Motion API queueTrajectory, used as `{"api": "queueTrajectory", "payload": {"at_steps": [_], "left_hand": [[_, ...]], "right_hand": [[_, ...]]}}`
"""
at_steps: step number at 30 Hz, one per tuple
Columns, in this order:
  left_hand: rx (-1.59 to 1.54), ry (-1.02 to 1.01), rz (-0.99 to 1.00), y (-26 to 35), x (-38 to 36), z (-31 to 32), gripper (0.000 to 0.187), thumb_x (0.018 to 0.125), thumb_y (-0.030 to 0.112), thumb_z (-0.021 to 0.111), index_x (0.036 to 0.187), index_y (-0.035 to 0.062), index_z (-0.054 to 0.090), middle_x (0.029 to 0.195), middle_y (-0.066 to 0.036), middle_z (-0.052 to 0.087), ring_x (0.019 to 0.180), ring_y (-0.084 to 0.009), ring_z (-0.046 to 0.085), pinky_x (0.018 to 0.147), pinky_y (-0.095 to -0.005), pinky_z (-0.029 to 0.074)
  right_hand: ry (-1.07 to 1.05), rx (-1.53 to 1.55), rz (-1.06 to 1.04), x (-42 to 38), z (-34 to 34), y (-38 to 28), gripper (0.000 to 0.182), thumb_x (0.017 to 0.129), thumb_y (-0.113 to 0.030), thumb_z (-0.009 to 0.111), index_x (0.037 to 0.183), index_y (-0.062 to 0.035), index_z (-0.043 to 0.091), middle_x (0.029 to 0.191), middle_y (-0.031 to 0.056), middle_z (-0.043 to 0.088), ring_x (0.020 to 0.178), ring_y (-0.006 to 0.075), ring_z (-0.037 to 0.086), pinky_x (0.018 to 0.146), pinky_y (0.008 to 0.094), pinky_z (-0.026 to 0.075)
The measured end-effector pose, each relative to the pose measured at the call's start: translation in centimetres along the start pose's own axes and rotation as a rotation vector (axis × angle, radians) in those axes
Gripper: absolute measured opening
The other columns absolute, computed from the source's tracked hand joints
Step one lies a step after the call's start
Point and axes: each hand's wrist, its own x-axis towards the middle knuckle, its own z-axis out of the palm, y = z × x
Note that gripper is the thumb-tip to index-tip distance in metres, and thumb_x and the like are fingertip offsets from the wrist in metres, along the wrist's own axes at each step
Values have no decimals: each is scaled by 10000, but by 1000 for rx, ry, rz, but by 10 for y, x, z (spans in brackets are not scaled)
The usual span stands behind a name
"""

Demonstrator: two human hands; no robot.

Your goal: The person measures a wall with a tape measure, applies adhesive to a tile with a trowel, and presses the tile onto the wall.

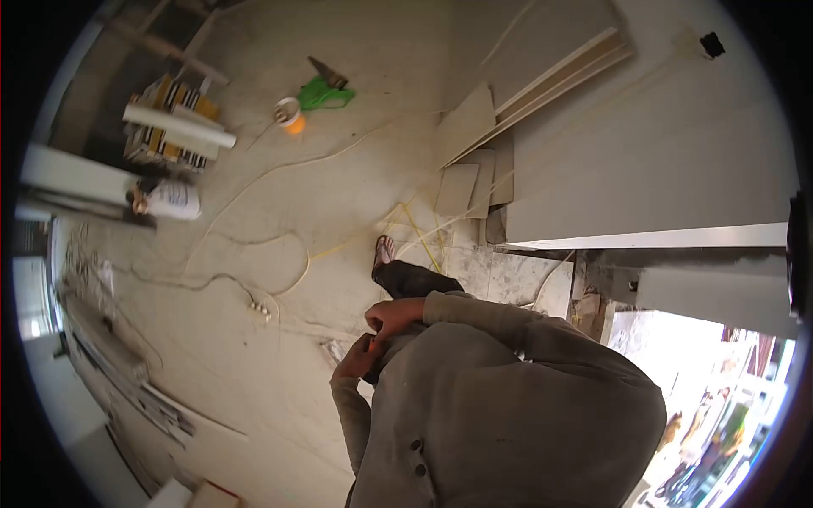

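Observation:
My left hand [360,356] and my right hand [395,316] are close together in front of my waist. The fingers of both are curled and closed. A small orange-red spot shows between them, too small to name. Whatever they pinch is hidden by the fingers. The dark cloth [398,345] of my clothes lies right beside the hands. My brown buttoned shirt [508,415] fills the lower middle of the view. Beyond the hands, my sandalled foot [385,251] rests on the dusty floor.
Cables [296,165] snake over the floor. Boards [542,76] lean against the right wall. A bucket [290,114], a handsaw [329,74] and a green bag [326,95] stand at the back. Stacked boxes [174,127] and a white sack [174,200] are at left.

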Motion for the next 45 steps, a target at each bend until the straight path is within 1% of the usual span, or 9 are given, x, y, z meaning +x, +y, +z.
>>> {"api": "queueTrajectory", "payload": {"at_steps": [6,11,17,19,26,34,37,41,45], "left_hand": [[57,58,18,36,29,-99,393,891,314,556,1086,-28,546,989,-164,634,865,-204,571,759,-361,469],[62,16,68,100,61,-171,304,881,219,551,1100,10,529,924,-115,612,807,-201,555,713,-340,471],[408,-16,184,164,100,-213,339,865,292,587,1058,21,522,875,-137,591,818,-207,550,732,-375,456],[505,-85,212,183,122,-225,379,862,336,593,1056,19,517,893,-162,594,833,-233,563,749,-392,448],[702,-229,248,259,204,-273,442,876,419,561,1082,29,521,977,-184,606,913,-250,581,803,-380,453],[796,-611,250,377,337,-335,399,937,435,512,1043,52,557,905,-79,575,844,-121,508,778,-295,433],[835,-633,6,452,348,-354,399,935,432,502,1023,47,558,899,-93,580,850,-141,520,785,-305,432],[804,-723,173,496,396,-396,388,920,403,534,1066,45,563,940,-51,576,858,-153,518,773,-297,432],[745,-800,-57,538,424,-407,459,880,464,571,1086,53,576,954,-86,578,932,-167,530,851,-293,426]], "right_hand": [[28,-16,6,80,-63,-22,510,641,-437,806,766,-33,522,793,124,590,735,257,568,612,383,421],[187,48,-30,109,-135,-50,479,663,-400,795,735,-37,490,678,84,526,641,204,514,578,380,397],[428,76,-68,121,-170,-24,542,611,-455,823,708,-30,501,652,106,540,596,210,517,520,380,364],[494,129,3,111,-189,-31,485,696,-401,783,754,-38,466,675,73,492,629,164,458,564,365,363],[852,184,111,114,-246,-17,506,697,-437,790,835,-35,513,760,81,555,730,163,547,631,342,426],[1005,474,146,143,-360,10,423,748,-390,777,928,-44,612,855,67,626,804,141,585,712,302,469],[1055,597,192,158,-392,-7,321,799,-302,751,949,-46,629,859,58,645,820,130,601,746,290,478],[1148,656,120,176,-474,-19,252,830,-249,720,949,-41,643,864,55,660,828,122,610,765,286,484],[1255,693,170,189,-494,-33,218,848,-227,691,939,-29,676,875,69,684,825,131,624,771,279,489]]}}
